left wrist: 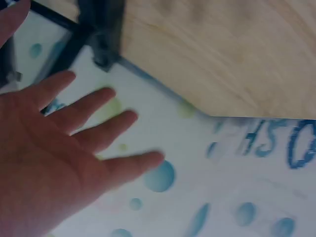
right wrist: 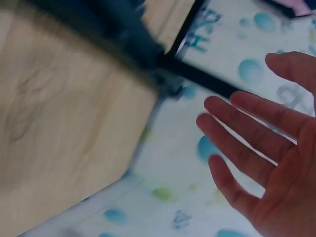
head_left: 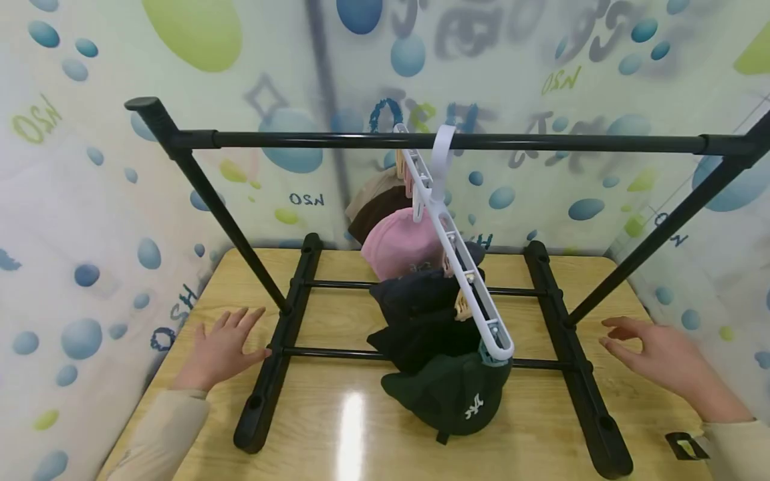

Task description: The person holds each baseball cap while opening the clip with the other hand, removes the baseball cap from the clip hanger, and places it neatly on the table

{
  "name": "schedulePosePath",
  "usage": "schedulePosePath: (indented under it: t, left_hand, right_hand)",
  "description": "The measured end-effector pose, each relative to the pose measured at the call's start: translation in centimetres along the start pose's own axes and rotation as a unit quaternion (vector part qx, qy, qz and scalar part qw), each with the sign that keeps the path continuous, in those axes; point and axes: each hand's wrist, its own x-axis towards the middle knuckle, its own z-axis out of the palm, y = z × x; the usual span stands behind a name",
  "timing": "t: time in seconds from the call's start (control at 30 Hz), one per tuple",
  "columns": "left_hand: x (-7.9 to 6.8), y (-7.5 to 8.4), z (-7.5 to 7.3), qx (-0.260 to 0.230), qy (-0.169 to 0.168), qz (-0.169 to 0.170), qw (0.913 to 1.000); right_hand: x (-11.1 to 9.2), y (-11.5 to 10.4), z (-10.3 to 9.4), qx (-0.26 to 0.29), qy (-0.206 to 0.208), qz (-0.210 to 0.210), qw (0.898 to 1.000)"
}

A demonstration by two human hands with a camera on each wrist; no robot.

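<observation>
Several caps hang in a row from a white clip hanger (head_left: 460,257), hooked over the black rack's top bar (head_left: 337,140). Nearest is a dark green cap (head_left: 451,394) with a white emblem; behind it come a black cap (head_left: 415,341), a navy cap (head_left: 415,297), a pink cap (head_left: 402,244), and brown and beige ones partly hidden. My left hand (head_left: 225,351), fingers spread, is beside the rack's left foot (head_left: 265,394), its thumb close to it. To the right of the right foot (head_left: 592,407) is my right hand (head_left: 658,354), fingers loosely bent, holding nothing.
The rack stands on a wooden table (head_left: 325,427). Two thin crossbars (head_left: 337,353) join its feet low down. A patterned curtain (head_left: 90,234) surrounds the table at the back and sides. A small black item (head_left: 686,446) lies by the right sleeve.
</observation>
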Motion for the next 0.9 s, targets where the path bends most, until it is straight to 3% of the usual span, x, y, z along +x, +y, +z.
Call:
schedulePosePath:
  t: [0.13,0.27,0.4,0.53,0.83,0.9]
  left_hand:
    - [0.2,2.9,-0.9,-0.032,-0.044,0.056,0.997]
    - [0.4,5.8,-2.1,-0.083,-0.084,0.12,0.9857]
    - [0.4,8.6,-3.4,-0.121,-0.093,0.201,0.9677]
    - [0.2,11.5,-4.8,-0.13,-0.096,0.25,0.9545]
    - [-0.1,16.9,-6.4,-0.121,-0.08,0.325,0.9344]
    - [0.0,17.7,-6.4,-0.118,-0.076,0.336,0.9314]
  right_hand:
    - [0.3,-3.2,-0.7,0.017,0.008,-0.063,0.998]
    - [0.8,-6.7,-1.6,0.019,0.029,-0.132,0.991]
    - [1.3,-9.9,-2.8,0.01,0.067,-0.21,0.975]
    - [1.8,-12.6,-4.2,0.019,0.089,-0.275,0.957]
    - [2.4,-16.6,-6.4,0.04,0.078,-0.376,0.922]
    - [2.5,-17.1,-6.6,0.049,0.065,-0.385,0.919]
